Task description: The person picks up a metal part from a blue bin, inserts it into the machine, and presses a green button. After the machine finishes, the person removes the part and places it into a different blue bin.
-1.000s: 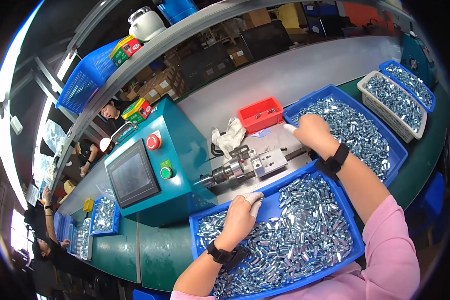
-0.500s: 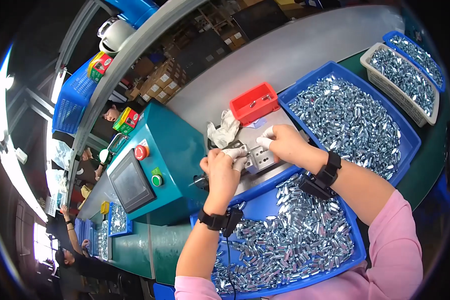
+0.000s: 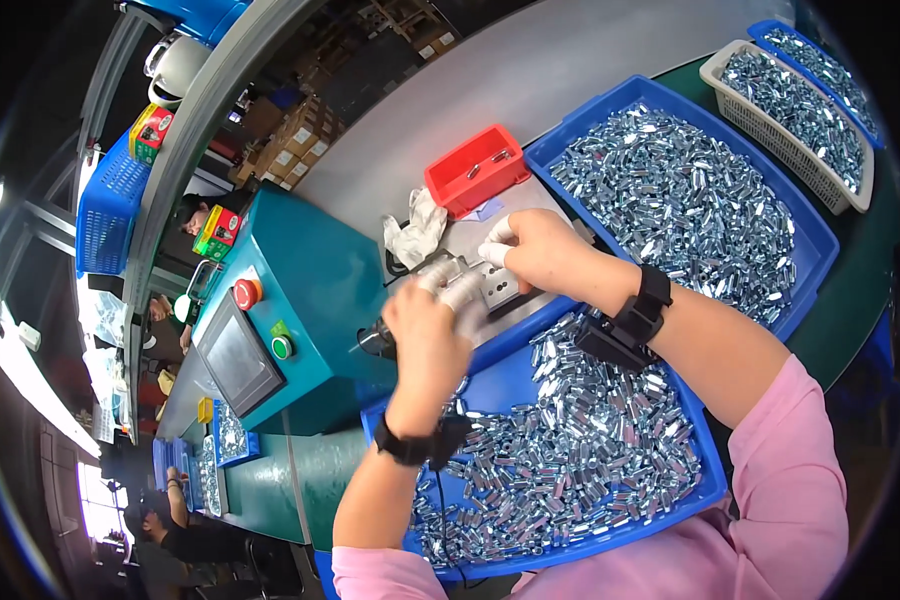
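Note:
Both my hands work over a small metal fixture with holes (image 3: 498, 286), beside the teal machine (image 3: 305, 285). White coverings wrap some of my fingertips. My left hand (image 3: 428, 325) is at the fixture's left side, its fingers smeared by motion, so whether it holds anything is hidden. My right hand (image 3: 545, 252) hovers just above the fixture's far right side, thumb and fingertips pinched together; what lies in the pinch is too small to make out. Below my hands, a blue tray (image 3: 715, 480) holds many shiny metal cylindrical parts (image 3: 580, 460).
Another blue tray (image 3: 820, 262) of metal parts stands right, with a white basket (image 3: 785, 145) beyond. A red bin (image 3: 440, 190) holds a few parts, near crumpled white gloves (image 3: 416, 232). The machine carries a screen (image 3: 238, 358) and a red button (image 3: 246, 292). Other people sit at far left.
My left hand has drawn slightly left and is now blurred. My right hand's pinched fingers have lifted off the fixture a little. The whole view has shifted, moving the scene left and upward.

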Tool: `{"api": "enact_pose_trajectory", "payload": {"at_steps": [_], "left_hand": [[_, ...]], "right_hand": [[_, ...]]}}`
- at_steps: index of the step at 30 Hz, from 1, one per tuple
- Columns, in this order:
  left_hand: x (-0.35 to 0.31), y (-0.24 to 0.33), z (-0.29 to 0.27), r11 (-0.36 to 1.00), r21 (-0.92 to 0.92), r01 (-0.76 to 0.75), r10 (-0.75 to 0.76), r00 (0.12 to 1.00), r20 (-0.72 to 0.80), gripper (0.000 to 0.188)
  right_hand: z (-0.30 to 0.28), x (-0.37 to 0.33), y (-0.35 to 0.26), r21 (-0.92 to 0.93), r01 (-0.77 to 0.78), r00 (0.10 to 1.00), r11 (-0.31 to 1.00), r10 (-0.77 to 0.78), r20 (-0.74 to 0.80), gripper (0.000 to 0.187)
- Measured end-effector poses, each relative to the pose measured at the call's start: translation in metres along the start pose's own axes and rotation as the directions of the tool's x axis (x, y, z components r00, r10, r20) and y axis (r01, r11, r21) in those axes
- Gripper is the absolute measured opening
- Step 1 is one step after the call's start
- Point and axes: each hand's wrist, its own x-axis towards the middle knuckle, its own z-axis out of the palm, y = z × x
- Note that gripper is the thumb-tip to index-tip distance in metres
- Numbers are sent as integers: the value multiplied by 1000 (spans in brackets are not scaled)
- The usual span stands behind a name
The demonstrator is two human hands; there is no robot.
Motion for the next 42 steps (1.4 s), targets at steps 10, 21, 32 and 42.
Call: {"api": "enact_pose_trajectory", "payload": {"at_steps": [10, 21, 32, 42], "left_hand": [[-100, 75, -18, 749, -632, -199, 570, 679, 462, 37], [-87, 25, 1, 819, -551, -163, 452, 775, 442, 23], [-72, 13, -14, 742, -657, 131, 210, 886, 413, 23], [-71, -9, -15, 530, -644, 552, -368, 833, 412, 27]], "right_hand": [[5, -12, -10, -65, -89, 977, 994, 100, 189, 26], [27, -25, -12, -43, -105, 955, 994, 113, 273, 32], [32, -19, 6, 195, -275, 866, 941, 155, 475, 40], [35, -21, 6, 191, -265, 852, 945, 137, 505, 45]]}}
